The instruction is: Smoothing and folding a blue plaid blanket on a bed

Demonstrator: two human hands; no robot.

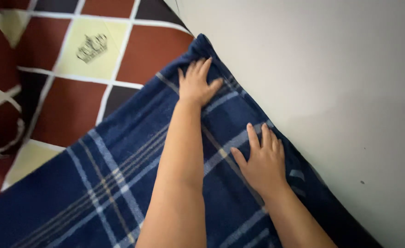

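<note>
Grip: my left hand (195, 85) and right hand (263, 161) both lie spread and flat, palms pressing the blanket (106, 183), pinching nothing.
Blanket: dark blue plaid, lying from 7 to 12 o'clock along the pale wall (326, 92).
Handling: I judge it soft, light and limp; best taken at the corner by 12 o'clock.
Beneath: checked bedcover (69, 105).

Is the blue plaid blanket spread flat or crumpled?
Spread flat: the blue plaid blanket lies smooth under left hand and right hand.
</note>
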